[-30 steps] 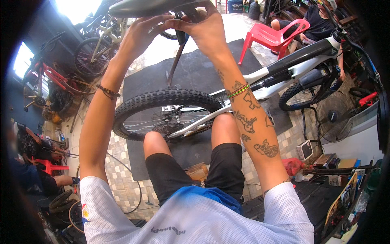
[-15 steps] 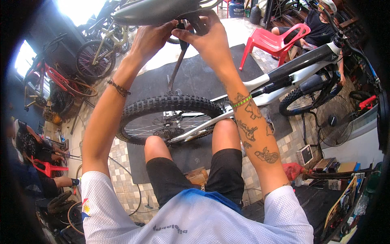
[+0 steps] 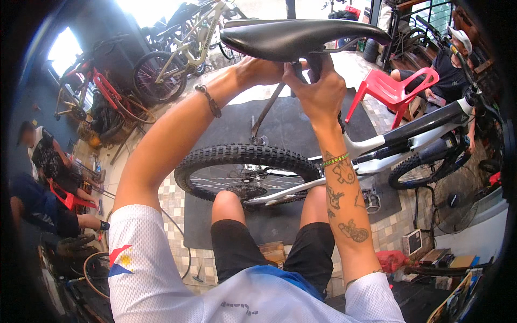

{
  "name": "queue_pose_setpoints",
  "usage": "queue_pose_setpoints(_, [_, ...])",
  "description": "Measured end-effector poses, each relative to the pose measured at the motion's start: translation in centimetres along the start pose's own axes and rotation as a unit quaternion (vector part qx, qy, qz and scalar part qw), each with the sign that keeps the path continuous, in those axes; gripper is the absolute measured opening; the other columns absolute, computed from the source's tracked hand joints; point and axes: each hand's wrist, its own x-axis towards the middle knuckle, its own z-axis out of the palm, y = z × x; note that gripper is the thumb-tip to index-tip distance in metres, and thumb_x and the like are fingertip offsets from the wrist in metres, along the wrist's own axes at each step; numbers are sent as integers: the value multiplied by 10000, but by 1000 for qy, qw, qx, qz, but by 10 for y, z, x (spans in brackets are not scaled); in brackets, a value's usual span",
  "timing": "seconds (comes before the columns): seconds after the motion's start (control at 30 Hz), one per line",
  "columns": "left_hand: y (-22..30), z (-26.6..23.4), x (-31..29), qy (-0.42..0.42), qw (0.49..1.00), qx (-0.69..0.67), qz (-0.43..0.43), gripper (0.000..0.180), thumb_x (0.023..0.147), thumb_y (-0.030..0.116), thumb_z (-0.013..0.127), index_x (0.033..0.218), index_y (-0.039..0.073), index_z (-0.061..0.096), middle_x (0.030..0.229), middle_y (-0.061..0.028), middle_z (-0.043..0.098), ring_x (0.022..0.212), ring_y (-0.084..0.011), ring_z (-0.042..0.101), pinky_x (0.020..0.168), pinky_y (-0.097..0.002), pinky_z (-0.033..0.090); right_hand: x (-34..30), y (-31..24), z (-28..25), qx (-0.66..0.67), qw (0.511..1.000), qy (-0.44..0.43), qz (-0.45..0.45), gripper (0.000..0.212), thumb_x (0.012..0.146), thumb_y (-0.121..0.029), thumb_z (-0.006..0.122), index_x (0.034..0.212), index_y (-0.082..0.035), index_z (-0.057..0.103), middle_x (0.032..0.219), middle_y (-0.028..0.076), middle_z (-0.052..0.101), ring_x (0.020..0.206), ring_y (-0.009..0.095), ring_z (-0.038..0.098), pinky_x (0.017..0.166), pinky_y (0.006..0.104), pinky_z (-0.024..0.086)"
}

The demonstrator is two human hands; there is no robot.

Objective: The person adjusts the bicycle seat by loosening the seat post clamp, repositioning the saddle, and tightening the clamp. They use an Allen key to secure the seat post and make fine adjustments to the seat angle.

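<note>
A black bicycle saddle is held up in front of me, its long narrow shape lying sideways. My right hand is closed around the dark seatpost just under the saddle, thumb toward the left. From the left, my left hand reaches beneath the saddle with curled fingers, partly hidden by the saddle and the right hand; what they grip cannot be made out. Below, close to my knees, is the knobby rear wheel of a white and black bicycle.
A metal pole rises behind the wheel from the dark mat. A red plastic chair and a seated person are at the right. More bicycles stand at the far left, with people seated below. A fan stands at the right.
The saddle and both hands have moved right and more of the saddle shows. My left hand now reaches farther across beneath it. The surroundings have shifted right and down in view.
</note>
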Motion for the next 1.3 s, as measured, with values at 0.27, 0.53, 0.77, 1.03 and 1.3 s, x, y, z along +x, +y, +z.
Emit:
queue_pose_setpoints(0.27, [67, -53, -29, -116, 955, 38, -271, 293, 1019, 249, 667, 951, -29, 734, 810, -218, 722, 784, -415, 714, 751, -498, 563, -1, 15, 0, 12, 1000, -14, -12, 519, 803, -438, 899, 1132, -84, 708, 823, 66, 774, 624, 269, 723, 612, 376, 565])
queue_pose_setpoints(0.53, [106, -114, 1, -257, 873, -131, -394, 557, 1096, 439, 554, 917, -57, 732, 637, -131, 659, 544, -265, 693, 495, -386, 566, -1, 4, -17, 154, 981, -92, 70, 509, 907, -429, 855, 1210, -53, 697, 944, 38, 763, 776, 140, 664, 713, 306, 527])
queue_pose_setpoints(0.77, [24, -36, -49, -195, 519, -736, -389, 478, 1105, 385, 582, 928, -38, 717, 604, -31, 603, 419, -73, 481, 339, -225, 306, -5, 25, -24, 208, 945, -193, 165, 534, 1050, -554, 638, 1184, -40, 687, 949, 17, 679, 801, 99, 590, 723, 270, 478])
queue_pose_setpoints(1.03, [49, -47, -22, -179, 452, -778, -397, 365, 1157, 284, 449, 998, -5, 606, 681, 0, 526, 418, -22, 394, 315, -157, 315, -1, 38, -30, 270, 921, -193, 206, 601, 1069, -638, 524, 1127, -52, 645, 895, 50, 663, 651, 76, 557, 549, 252, 458])
queue_pose_setpoints(1.3, [67, -28, -30, -13, 403, -818, -411, 237, 1140, 195, 496, 1025, 9, 589, 614, 61, 430, 424, -16, 341, 327, -170, 264, 0, 39, -34, 234, 904, -263, 240, 711, 1049, -728, 445, 1139, -54, 653, 728, 45, 647, 492, 100, 518, 475, 266, 405])
